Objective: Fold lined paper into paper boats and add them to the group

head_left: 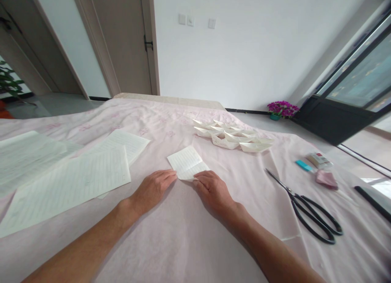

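Observation:
A small folded sheet of lined paper lies on the pink cloth in front of me, with a crease across its middle. My left hand has its fingers together at the paper's left lower edge. At the lower right edge, my right hand pinches the paper between thumb and fingers. The left thumb is mostly hidden, and whether the left fingers grip the edge or only press on it is not visible. Beyond the right hand stand several folded paper boats in a cluster.
Loose lined sheets overlap at the left. At the right lie black-handled scissors, a blue eraser, a small packet, a pink piece and a dark-edged flat object. The pink tablecloth has wrinkles.

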The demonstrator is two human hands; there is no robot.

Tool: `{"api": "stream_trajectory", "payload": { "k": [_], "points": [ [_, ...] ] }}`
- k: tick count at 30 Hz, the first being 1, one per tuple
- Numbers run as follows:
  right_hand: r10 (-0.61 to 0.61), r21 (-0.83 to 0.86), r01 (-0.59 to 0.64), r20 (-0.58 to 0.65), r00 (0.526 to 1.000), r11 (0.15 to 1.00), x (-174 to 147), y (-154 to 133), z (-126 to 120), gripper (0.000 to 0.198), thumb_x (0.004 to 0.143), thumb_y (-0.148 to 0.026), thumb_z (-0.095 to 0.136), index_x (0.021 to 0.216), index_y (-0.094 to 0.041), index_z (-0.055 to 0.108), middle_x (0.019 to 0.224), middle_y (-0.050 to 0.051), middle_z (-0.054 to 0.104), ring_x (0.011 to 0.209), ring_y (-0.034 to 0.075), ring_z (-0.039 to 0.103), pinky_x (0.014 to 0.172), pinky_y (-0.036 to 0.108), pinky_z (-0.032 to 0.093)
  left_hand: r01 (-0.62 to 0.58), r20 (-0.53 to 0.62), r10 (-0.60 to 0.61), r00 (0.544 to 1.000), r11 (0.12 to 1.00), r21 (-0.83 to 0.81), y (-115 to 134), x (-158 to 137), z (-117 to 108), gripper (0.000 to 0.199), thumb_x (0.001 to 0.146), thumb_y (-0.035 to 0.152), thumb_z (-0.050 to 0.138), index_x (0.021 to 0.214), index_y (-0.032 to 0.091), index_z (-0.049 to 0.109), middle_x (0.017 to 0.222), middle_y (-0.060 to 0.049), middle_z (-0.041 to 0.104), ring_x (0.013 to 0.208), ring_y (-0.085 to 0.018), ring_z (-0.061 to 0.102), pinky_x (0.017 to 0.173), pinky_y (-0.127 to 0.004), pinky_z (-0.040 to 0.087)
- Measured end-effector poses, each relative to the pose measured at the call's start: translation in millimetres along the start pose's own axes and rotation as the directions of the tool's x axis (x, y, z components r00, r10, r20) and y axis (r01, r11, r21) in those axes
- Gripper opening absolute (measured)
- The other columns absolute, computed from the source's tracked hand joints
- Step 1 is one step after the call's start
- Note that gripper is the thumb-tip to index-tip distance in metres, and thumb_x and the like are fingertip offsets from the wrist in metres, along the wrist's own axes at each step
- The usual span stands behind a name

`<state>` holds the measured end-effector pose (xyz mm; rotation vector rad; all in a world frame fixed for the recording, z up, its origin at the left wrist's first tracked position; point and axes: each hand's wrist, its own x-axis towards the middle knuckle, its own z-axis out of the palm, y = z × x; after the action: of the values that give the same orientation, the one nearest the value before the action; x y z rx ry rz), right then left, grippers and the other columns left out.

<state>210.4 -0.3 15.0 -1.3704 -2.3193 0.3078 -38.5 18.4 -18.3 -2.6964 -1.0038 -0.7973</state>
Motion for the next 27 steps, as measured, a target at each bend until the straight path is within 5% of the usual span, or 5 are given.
{"api": "stream_trajectory", "payload": {
  "k": [3,10,18,27],
  "points": [
    [0.116,-0.087,-0.113,0.027,0.993,0.990,14,-1,-5,0.037,0.099,-0.030,0.043,0.069,-0.019,0.061,0.076,0.002,0.067,0.078,0.015,0.059,0.070,0.025,0.036,0.011,0.013,-0.011,1.000,1.000,0.005,-1,0,-1,0.034,0.089,0.002,0.044,0.113,0.014,0.065,0.113,-0.011,0.071,0.102,-0.020,0.068,0.091,-0.038,0.058],
    [0.330,-0.211,-0.313,0.045,0.943,0.926,30,5,4,0.025,0.096,-0.031,0.043,0.081,-0.019,0.058,0.078,0.003,0.068,0.067,0.013,0.056,0.057,0.028,0.020,0.020,0.018,-0.020,1.000,1.000,-0.005,-1,1,-3,0.035,0.089,0.001,0.043,0.112,0.014,0.065,0.113,-0.010,0.071,0.101,-0.020,0.068,0.090,-0.037,0.058],
    [0.399,-0.264,-0.371,0.058,0.915,0.890,35,5,12,0.023,0.096,-0.034,0.042,0.091,-0.021,0.060,0.090,0.005,0.071,0.075,0.016,0.062,0.060,0.028,0.020,0.019,0.022,-0.018,1.000,1.000,-0.005,1,3,-4,0.034,0.088,0.001,0.044,0.112,0.014,0.064,0.113,-0.010,0.070,0.102,-0.020,0.067,0.090,-0.037,0.057],
    [0.342,-0.282,-0.324,0.016,0.940,0.903,33,3,15,0.015,0.095,-0.029,0.045,0.096,-0.022,0.058,0.091,0.004,0.072,0.082,0.018,0.065,0.061,0.029,0.024,0.027,0.064,-0.025,0.998,0.999,-0.034,4,4,-5,0.038,0.090,0.003,0.043,0.123,0.015,0.056,0.117,-0.011,0.068,0.110,-0.020,0.064,0.096,-0.038,0.054]
  ]
}}
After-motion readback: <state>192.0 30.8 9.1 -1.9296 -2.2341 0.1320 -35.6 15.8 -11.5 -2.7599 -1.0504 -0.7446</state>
